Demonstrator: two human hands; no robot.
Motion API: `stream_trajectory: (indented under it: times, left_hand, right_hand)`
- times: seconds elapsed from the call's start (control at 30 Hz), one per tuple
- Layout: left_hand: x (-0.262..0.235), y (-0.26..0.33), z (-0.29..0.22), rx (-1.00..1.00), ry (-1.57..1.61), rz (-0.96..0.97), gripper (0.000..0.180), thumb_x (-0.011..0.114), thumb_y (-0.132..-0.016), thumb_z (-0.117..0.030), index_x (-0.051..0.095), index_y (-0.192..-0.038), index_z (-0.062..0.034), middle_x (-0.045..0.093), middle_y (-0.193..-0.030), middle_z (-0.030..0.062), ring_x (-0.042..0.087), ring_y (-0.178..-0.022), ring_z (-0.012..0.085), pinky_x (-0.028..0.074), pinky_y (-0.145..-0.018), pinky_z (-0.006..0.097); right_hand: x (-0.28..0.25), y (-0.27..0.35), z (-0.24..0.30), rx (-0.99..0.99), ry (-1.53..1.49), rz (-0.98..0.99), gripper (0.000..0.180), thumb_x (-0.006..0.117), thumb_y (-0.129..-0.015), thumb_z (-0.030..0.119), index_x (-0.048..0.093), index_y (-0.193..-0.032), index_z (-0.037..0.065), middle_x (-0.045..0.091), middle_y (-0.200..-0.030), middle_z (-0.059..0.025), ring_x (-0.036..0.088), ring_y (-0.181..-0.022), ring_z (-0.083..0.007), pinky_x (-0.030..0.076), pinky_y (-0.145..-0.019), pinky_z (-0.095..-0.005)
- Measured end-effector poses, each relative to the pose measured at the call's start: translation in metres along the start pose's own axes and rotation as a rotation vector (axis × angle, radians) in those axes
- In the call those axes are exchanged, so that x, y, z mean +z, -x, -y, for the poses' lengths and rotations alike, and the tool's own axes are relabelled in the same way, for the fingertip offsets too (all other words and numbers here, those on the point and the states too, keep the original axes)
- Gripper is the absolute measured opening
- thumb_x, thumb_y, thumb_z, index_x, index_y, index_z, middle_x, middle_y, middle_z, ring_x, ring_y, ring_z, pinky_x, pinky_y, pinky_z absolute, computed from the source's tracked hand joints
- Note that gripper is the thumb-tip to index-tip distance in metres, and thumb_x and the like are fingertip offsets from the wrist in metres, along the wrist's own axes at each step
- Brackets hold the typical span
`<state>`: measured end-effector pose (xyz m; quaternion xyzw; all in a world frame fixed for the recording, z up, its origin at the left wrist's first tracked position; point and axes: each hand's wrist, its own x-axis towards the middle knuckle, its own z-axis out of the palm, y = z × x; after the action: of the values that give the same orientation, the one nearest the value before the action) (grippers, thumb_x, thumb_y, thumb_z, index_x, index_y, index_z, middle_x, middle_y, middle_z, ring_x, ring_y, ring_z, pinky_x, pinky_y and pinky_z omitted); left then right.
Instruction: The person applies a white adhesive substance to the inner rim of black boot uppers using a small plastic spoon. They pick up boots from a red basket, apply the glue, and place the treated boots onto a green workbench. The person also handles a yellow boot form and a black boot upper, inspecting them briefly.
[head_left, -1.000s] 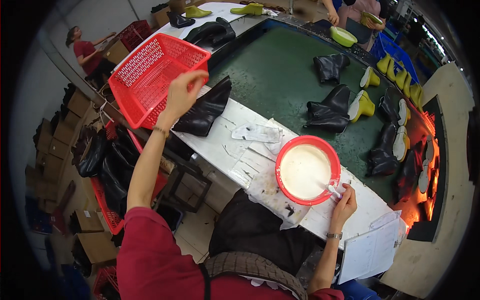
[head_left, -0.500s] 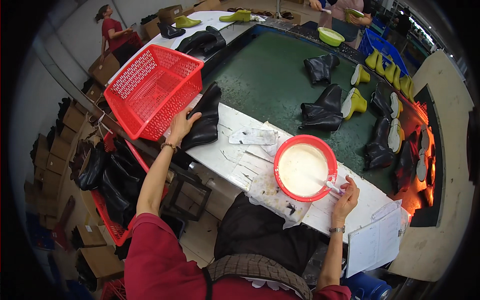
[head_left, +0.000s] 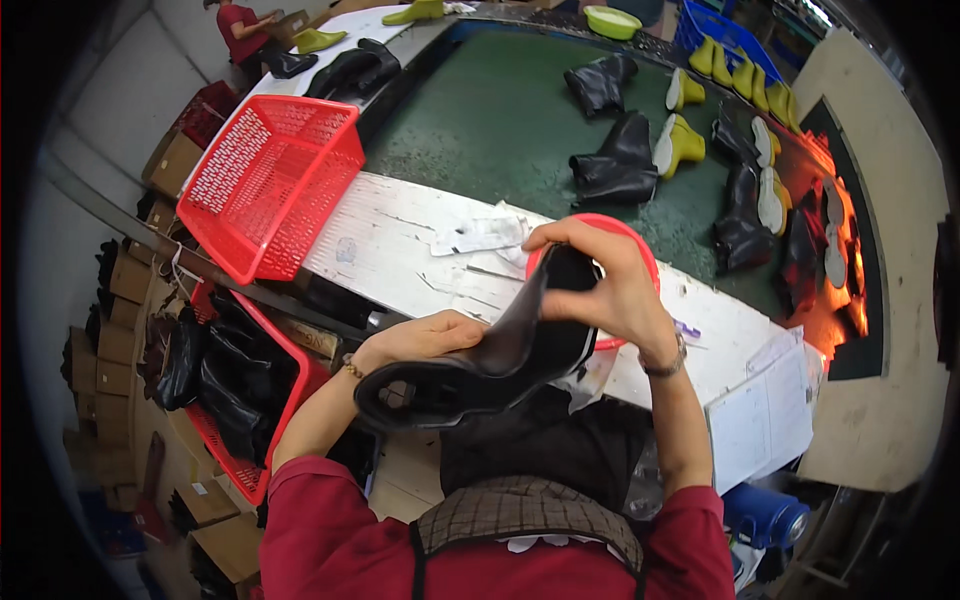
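A black boot [head_left: 508,352] is held up before me, tilted, its hollow-looking underside partly turned toward me. My left hand [head_left: 425,338] is closed around it near the toe end. At the upper shaft, my right hand [head_left: 612,285] grips the boot with the thumb and fingers on opposite sides. Behind that hand stands a red bowl [head_left: 648,258], mostly hidden, so its contents barely show. A small purple-handled brush [head_left: 687,328] lies by the bowl, partly hidden. Just beyond the boot, a stained white strip [head_left: 482,236] rests on the white board [head_left: 375,225].
An upright-tilted red basket [head_left: 300,190] stands at the left; another red basket [head_left: 300,385] below holds black boots. On the green belt [head_left: 500,130] lie black boots and lime-green boot forms [head_left: 678,145], near a glowing heater [head_left: 850,290]. Papers [head_left: 760,410] hang at the right edge.
My left hand has lifted the boot off the white board and brought it rightward in front of me. My right hand has let go of the brush and taken hold of the boot's shaft.
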<state>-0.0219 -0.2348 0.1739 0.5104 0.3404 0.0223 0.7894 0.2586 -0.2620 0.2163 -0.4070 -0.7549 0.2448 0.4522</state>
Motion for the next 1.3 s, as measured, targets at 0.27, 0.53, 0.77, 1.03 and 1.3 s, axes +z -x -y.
stream_trajectory:
  times: [0.27, 0.53, 0.77, 1.03, 1.3]
  left_hand:
    - [0.014, -0.002, 0.007, 0.550, -0.272, -0.005, 0.093, 0.081, -0.083, -0.036, 0.036, -0.154, 0.0042, 0.055, -0.145, 0.0162, 0.050, -0.135, 0.0222, 0.039, -0.115, 0.036]
    - [0.005, 0.011, 0.000, 0.371, -0.170, -0.493, 0.039, 0.076, -0.082, -0.002, 0.067, -0.119, 0.0065, 0.074, -0.108, 0.0095, 0.068, -0.096, 0.0151, 0.057, -0.088, 0.032]
    - [0.007, -0.014, -0.009, 0.309, -0.192, -0.515, 0.032, 0.079, -0.084, -0.007, 0.071, -0.112, 0.0065, 0.076, -0.103, 0.0098, 0.069, -0.091, 0.0136, 0.057, -0.083, 0.031]
    - [0.011, -0.036, -0.025, 0.220, -0.240, -0.380, 0.037, 0.084, -0.081, -0.009, 0.071, -0.113, 0.0057, 0.076, -0.101, 0.0096, 0.070, -0.090, 0.0140, 0.058, -0.083, 0.031]
    - [0.016, -0.045, -0.036, 0.088, -0.161, -0.137, 0.046, 0.086, -0.078, -0.007, 0.069, -0.119, 0.0055, 0.075, -0.107, 0.0097, 0.070, -0.093, 0.0147, 0.058, -0.085, 0.030]
  right_hand:
    - [0.039, 0.012, -0.019, 0.213, 0.084, -0.145, 0.031, 0.081, -0.083, 0.027, 0.073, -0.084, -0.004, 0.064, -0.065, -0.0200, 0.061, -0.058, -0.0320, 0.046, -0.058, -0.0387]
    - [-0.032, 0.121, -0.043, 0.343, 0.517, -0.521, 0.022, 0.074, -0.090, 0.010, 0.076, -0.110, 0.003, 0.075, -0.094, -0.0120, 0.067, -0.072, -0.0219, 0.054, -0.070, -0.0312]
    - [-0.040, 0.164, -0.061, 0.662, 0.459, -0.323, 0.023, 0.075, -0.088, 0.012, 0.078, -0.110, 0.008, 0.068, -0.093, -0.0081, 0.066, -0.079, -0.0204, 0.050, -0.068, -0.0325]
    - [-0.040, 0.121, -0.059, 0.376, 0.869, -0.001, 0.015, 0.077, -0.086, 0.021, 0.080, -0.100, 0.014, 0.064, -0.086, -0.0025, 0.064, -0.080, -0.0200, 0.051, -0.066, -0.0366]
    - [-0.055, 0.087, -0.047, 0.078, 0.317, -0.189, 0.014, 0.082, -0.082, 0.015, 0.081, -0.095, 0.013, 0.068, -0.085, 0.0013, 0.062, -0.083, -0.0142, 0.037, -0.083, -0.0317]
